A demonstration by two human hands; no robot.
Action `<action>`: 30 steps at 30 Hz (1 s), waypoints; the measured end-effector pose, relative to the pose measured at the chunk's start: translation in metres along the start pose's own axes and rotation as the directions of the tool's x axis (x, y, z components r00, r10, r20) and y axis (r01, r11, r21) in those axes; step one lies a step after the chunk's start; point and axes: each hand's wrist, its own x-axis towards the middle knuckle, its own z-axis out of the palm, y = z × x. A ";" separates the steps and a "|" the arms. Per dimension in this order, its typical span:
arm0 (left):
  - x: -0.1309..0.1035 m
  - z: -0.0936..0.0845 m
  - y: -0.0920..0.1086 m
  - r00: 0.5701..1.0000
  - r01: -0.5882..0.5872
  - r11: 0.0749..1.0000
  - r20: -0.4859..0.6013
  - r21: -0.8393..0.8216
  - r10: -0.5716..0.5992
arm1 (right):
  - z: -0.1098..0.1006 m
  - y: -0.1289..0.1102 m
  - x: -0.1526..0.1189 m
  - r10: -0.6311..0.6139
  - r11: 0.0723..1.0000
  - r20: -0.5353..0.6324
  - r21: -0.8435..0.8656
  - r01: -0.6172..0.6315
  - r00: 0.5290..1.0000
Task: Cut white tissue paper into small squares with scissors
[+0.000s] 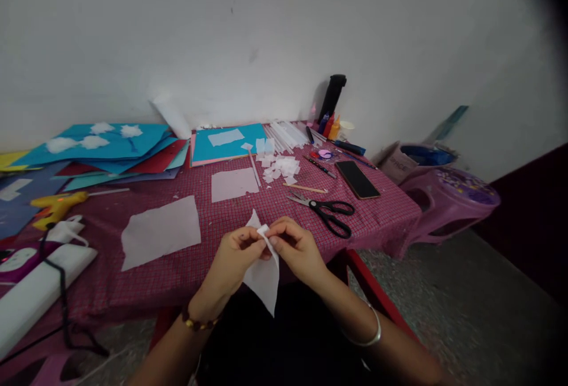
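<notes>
My left hand (234,256) and my right hand (298,248) meet at the table's front edge, both pinching one piece of white tissue paper (265,285). Its upper part is folded between my fingertips, and a pointed end hangs down over my lap. Beyond my hands a white sheet (234,185) lies flat, and a larger torn-edged white sheet (162,232) lies to the left. Black-handled scissors (326,207) rest partly open to the right of my right hand. Small white paper squares (284,167) are heaped behind them.
Coloured sheets (151,158) with white tufts are stacked at back left. A yellow glue gun (57,207) and white box (39,294) stand left. A phone (357,179), a thin stick (305,187) and paint bottles (334,128) are right. A pink stool (444,202) stands beyond.
</notes>
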 end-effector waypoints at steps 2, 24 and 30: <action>0.002 -0.002 0.000 1.000 0.000 1.000 -0.026 -0.029 -0.001 | 0.002 0.002 0.006 0.014 1.000 0.004 0.004 -0.014 1.000; 0.000 -0.013 -0.001 0.985 -0.160 0.970 -0.031 0.186 0.168 | 0.010 -0.008 0.013 0.204 0.978 0.034 0.048 -0.205 0.978; 0.002 -0.007 0.000 0.991 -0.122 0.986 -0.031 0.117 0.127 | 0.007 -0.002 0.012 0.201 0.980 -0.040 0.004 -0.201 0.979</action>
